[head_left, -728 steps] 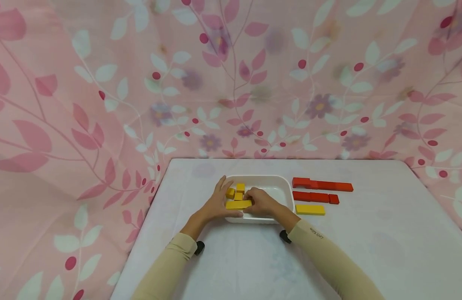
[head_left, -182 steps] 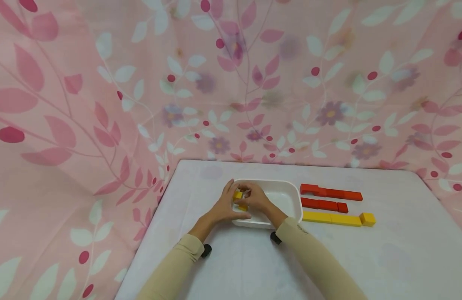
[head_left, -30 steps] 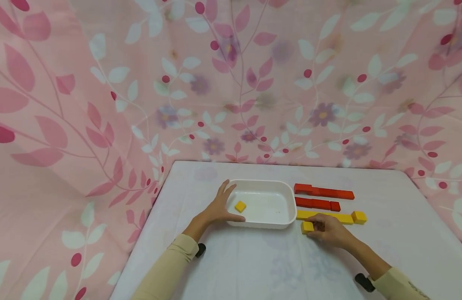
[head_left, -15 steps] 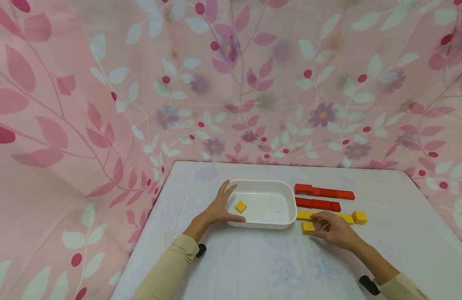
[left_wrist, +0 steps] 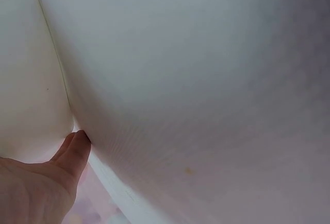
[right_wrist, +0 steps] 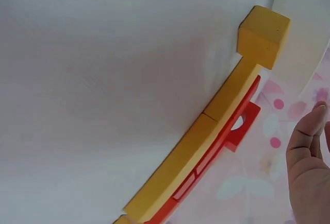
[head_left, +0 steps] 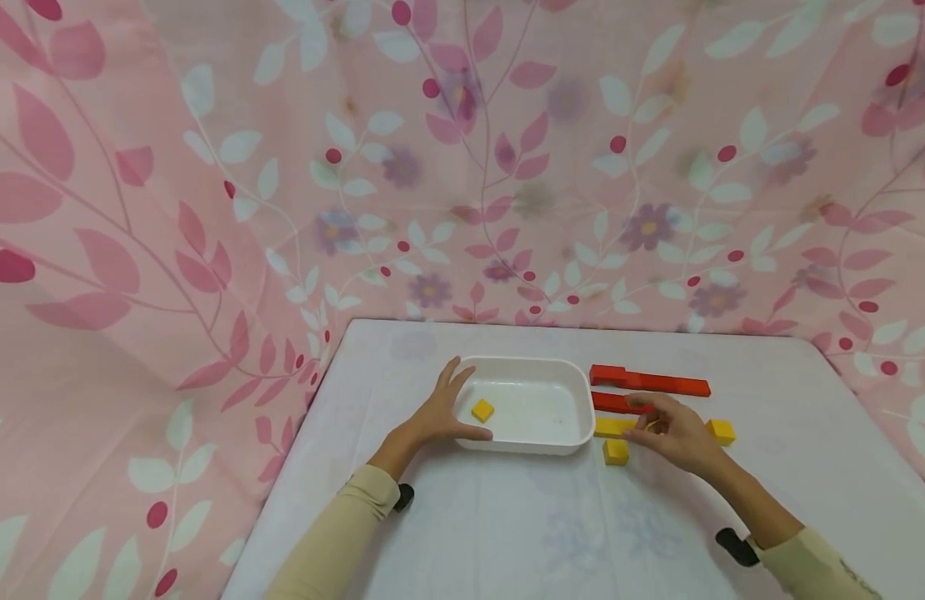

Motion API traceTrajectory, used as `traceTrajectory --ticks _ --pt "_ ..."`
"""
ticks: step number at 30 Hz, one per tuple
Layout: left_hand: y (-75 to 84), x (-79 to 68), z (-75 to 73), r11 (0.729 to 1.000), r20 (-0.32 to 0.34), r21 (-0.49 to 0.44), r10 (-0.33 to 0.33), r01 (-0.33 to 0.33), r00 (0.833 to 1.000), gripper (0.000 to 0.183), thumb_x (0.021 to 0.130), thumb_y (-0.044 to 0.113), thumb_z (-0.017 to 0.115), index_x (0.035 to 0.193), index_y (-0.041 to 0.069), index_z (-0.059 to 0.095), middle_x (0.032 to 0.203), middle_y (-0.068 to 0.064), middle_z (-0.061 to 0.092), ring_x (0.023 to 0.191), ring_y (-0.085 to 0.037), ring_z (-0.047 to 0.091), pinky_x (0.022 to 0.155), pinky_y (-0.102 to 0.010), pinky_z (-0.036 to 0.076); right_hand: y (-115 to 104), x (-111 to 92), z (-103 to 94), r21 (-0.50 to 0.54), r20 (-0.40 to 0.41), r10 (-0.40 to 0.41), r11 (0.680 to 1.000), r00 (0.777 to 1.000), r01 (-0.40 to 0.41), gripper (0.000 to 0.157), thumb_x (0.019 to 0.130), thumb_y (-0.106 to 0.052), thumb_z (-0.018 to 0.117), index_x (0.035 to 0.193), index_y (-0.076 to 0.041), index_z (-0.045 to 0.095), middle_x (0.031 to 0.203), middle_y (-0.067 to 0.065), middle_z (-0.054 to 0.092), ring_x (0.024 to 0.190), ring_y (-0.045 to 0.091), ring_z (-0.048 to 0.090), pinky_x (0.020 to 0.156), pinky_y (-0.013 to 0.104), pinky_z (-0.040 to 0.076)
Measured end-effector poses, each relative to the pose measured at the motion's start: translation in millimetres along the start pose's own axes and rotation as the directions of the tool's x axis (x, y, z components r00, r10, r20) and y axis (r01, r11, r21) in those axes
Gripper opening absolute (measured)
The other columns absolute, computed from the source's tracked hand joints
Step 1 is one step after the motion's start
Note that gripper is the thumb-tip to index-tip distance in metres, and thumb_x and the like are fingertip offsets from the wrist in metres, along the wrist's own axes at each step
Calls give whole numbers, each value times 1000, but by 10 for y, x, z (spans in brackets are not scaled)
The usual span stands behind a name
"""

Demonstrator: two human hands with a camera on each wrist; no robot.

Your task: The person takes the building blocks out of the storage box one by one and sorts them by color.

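At the left end of the white plastic tray point(head_left: 537, 448) my left hand point(head_left: 436, 417) spreads, its thumb along the front rim and its straight fingers at the left rim. The left wrist view shows fingertips touching the tray's outer wall. Inside the tray lies one yellow cube point(head_left: 482, 410). My right hand point(head_left: 676, 433), fingers loosely bent and holding nothing, hovers over a row of yellow bars point(head_left: 612, 427). Just in front of the row sits a yellow cube point(head_left: 616, 452). Another yellow cube point(right_wrist: 263, 36) stands at the row's far right end, fully visible in the right wrist view.
Behind the yellow row lie two rows of red blocks, a rear row point(head_left: 668, 383) and a nearer red row point(head_left: 618, 402) partly covered by my right hand. Their left ends are close beside the tray. A pink floral curtain point(head_left: 507, 167) hangs behind the white-covered table point(head_left: 477, 525).
My right hand has let go of the yellow cube in front of the row and lifted back and slightly right. The left hand and tray stay put.
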State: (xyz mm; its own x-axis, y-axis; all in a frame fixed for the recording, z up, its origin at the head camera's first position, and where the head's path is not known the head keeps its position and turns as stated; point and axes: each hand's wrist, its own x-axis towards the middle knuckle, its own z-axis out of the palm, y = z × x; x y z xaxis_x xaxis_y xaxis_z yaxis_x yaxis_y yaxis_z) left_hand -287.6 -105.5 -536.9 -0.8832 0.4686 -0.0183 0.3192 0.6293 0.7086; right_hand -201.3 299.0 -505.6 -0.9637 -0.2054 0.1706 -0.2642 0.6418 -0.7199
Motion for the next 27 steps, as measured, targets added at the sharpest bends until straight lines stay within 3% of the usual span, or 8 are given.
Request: traceTrajectory --ticks 7,13,21,27 --pt "-28 -1 1 1000 -8 2 9 -9 1000 124 61 61 87 158 20 21 167 -9 -2 150 -34 21 113 -60 35 -129 90 49 49 -15 -31 998 999 31 54 83 -21 81 130 -7 59 108 18 64 77 11 61 68 20 58" --pt "-28 7 -3 1000 2 4 9 -9 1000 125 62 62 86 159 20 20 167 -8 -3 150 -33 20 115 -59 34 -236 180 116 78 -4 -23 997 1000 24 55 85 -26 79 131 -7 58 115 14 64 82 13 63 74 18 57" --pt "-3 6 -18 1000 8 -3 4 -4 1000 123 63 59 87 158 18 21 167 -8 -3 149 -35 21 114 -60 34 -358 312 346 160 14 -59 985 998 56 56 83 -27 81 131 -13 58 113 16 64 81 13 65 80 18 57" --pt "1 11 -16 1000 17 5 3 -3 1000 124 63 61 86 159 20 19 167 -9 -4 149 -34 22 114 -60 35 -432 392 527 224 16 -112 969 994 106 53 83 -21 81 131 -13 58 121 15 63 84 15 66 82 21 58"
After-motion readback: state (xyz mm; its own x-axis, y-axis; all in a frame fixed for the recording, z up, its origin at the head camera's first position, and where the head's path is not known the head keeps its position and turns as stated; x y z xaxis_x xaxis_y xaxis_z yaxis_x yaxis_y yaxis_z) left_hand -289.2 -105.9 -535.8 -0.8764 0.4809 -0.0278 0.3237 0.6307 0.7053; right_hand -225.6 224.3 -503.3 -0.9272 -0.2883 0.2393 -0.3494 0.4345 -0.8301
